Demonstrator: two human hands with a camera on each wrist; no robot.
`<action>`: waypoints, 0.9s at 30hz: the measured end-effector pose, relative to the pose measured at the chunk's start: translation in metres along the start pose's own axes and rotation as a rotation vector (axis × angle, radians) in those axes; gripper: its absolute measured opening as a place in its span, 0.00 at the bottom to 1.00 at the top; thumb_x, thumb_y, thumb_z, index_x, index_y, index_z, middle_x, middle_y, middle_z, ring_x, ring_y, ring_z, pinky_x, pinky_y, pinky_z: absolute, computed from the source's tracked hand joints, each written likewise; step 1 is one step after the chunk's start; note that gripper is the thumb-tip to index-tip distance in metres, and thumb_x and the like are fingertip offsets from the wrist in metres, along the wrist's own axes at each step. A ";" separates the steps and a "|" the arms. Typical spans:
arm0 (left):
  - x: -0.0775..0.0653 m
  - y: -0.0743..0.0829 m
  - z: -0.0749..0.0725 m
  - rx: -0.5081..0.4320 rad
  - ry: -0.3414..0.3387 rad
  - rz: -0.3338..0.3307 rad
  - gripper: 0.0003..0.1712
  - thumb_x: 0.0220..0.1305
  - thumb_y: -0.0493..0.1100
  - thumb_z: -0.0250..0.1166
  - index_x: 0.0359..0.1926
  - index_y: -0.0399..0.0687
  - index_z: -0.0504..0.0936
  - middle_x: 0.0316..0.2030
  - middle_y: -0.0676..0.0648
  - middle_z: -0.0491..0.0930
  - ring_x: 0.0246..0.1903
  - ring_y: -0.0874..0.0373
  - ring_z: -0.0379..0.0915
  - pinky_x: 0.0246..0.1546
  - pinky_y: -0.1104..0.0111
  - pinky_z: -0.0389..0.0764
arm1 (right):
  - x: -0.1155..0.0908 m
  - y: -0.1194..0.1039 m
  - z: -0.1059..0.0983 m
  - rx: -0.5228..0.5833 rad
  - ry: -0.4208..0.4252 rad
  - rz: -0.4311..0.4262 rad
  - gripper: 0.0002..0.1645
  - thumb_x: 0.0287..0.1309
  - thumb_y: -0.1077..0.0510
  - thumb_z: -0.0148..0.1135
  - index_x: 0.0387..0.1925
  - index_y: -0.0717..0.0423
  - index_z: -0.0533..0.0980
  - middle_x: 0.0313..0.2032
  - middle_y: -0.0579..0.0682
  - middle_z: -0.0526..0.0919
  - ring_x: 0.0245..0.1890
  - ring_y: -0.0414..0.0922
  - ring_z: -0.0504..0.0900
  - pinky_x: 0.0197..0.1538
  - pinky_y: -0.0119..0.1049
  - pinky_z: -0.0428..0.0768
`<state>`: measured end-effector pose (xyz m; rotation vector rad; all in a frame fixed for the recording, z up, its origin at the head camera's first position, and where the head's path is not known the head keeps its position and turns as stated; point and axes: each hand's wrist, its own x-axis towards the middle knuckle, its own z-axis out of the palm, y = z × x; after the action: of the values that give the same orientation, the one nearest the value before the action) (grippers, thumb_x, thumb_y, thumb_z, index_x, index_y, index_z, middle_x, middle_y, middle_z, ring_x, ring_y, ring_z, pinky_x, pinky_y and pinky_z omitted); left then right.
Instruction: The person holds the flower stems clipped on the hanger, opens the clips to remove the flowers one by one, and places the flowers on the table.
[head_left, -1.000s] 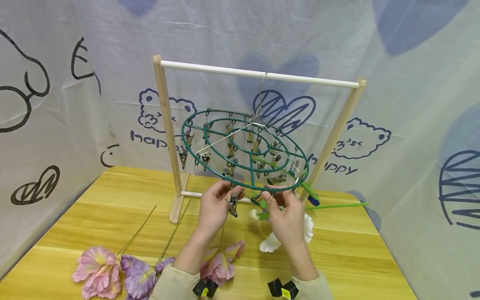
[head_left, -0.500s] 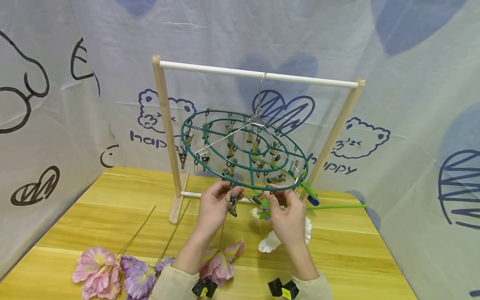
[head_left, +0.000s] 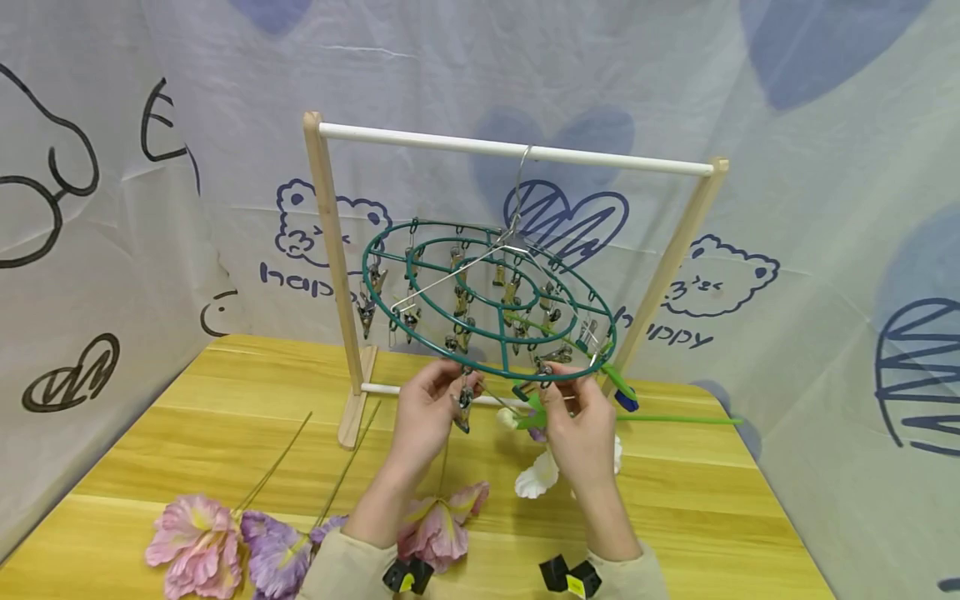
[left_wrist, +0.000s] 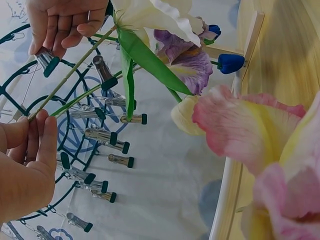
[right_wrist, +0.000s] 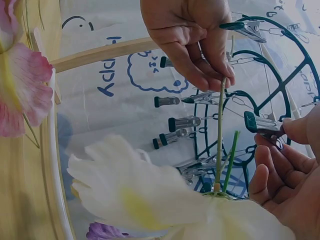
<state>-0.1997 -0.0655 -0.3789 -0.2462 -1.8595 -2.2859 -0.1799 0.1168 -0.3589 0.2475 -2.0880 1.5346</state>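
Observation:
My left hand (head_left: 426,417) pinches the end of a thin green stem (left_wrist: 75,72) topped by a white artificial flower (right_wrist: 135,180). A metal clip with dark green tips (right_wrist: 262,123) is between the thumb and fingers of my right hand (head_left: 581,425), near the front rim of the hanger. The clip stands apart from the stem in the right wrist view. Above both hands hangs a round green clip hanger (head_left: 505,358) with several clips. A second stem with long green leaves (left_wrist: 150,60) runs past it. My right hand hides part of the white flower in the head view.
The hanger hooks onto the white bar (head_left: 420,140) of a wooden stand (head_left: 330,225). Pink flowers (head_left: 197,542) and a purple flower (head_left: 276,554) lie at the front left. A purple bloom (left_wrist: 190,62), cream bud (left_wrist: 186,115) and blue bud (left_wrist: 231,63) show beyond the hands.
My right hand has shifted slightly right, and the clip in it has turned and risen a little towards the rim. The white flower has moved slightly. My left hand stays nearly still.

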 end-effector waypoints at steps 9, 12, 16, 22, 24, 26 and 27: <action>0.003 -0.001 -0.001 0.027 0.040 -0.016 0.06 0.75 0.29 0.59 0.48 0.30 0.80 0.50 0.33 0.83 0.51 0.48 0.85 0.31 0.77 0.78 | 0.000 0.001 0.000 -0.008 0.008 -0.047 0.14 0.66 0.71 0.65 0.52 0.66 0.82 0.37 0.59 0.87 0.33 0.40 0.81 0.36 0.26 0.80; 0.003 -0.002 -0.002 0.039 0.044 -0.004 0.05 0.75 0.30 0.60 0.46 0.32 0.80 0.47 0.34 0.85 0.46 0.52 0.86 0.28 0.76 0.77 | 0.000 0.002 0.001 -0.010 0.014 -0.051 0.13 0.67 0.70 0.64 0.52 0.65 0.82 0.38 0.59 0.88 0.34 0.39 0.81 0.37 0.26 0.79; 0.003 -0.003 -0.002 0.047 0.048 0.032 0.05 0.73 0.31 0.62 0.45 0.31 0.81 0.44 0.34 0.86 0.38 0.59 0.83 0.26 0.76 0.78 | 0.000 0.002 0.001 -0.005 0.017 -0.052 0.13 0.68 0.69 0.64 0.52 0.64 0.82 0.39 0.59 0.88 0.35 0.39 0.81 0.38 0.27 0.79; 0.002 -0.002 -0.002 0.037 0.053 0.058 0.05 0.73 0.30 0.62 0.45 0.30 0.81 0.42 0.34 0.86 0.35 0.62 0.82 0.26 0.76 0.78 | 0.001 0.001 0.000 0.000 0.020 -0.043 0.13 0.68 0.69 0.64 0.52 0.64 0.82 0.39 0.60 0.88 0.35 0.39 0.81 0.37 0.26 0.80; 0.002 -0.002 -0.002 0.030 0.054 0.056 0.05 0.74 0.30 0.62 0.45 0.30 0.80 0.43 0.34 0.86 0.36 0.61 0.83 0.27 0.76 0.78 | 0.000 0.001 -0.001 0.003 0.017 -0.039 0.13 0.69 0.68 0.64 0.53 0.65 0.82 0.40 0.60 0.88 0.36 0.39 0.81 0.37 0.26 0.80; 0.002 -0.002 -0.002 0.029 0.061 0.052 0.05 0.74 0.30 0.62 0.45 0.30 0.80 0.43 0.35 0.86 0.36 0.62 0.83 0.27 0.76 0.78 | 0.000 0.001 -0.001 0.004 0.014 -0.034 0.13 0.69 0.68 0.64 0.53 0.65 0.82 0.40 0.60 0.87 0.36 0.39 0.81 0.37 0.26 0.80; 0.002 -0.002 -0.002 0.030 0.064 0.052 0.05 0.73 0.30 0.62 0.45 0.30 0.80 0.43 0.35 0.86 0.36 0.62 0.83 0.28 0.76 0.78 | 0.000 0.000 -0.002 0.000 0.013 -0.036 0.13 0.69 0.68 0.64 0.53 0.65 0.82 0.39 0.60 0.87 0.36 0.39 0.81 0.36 0.26 0.80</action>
<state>-0.2025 -0.0670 -0.3810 -0.2127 -1.8330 -2.2033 -0.1798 0.1188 -0.3586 0.2730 -2.0628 1.5115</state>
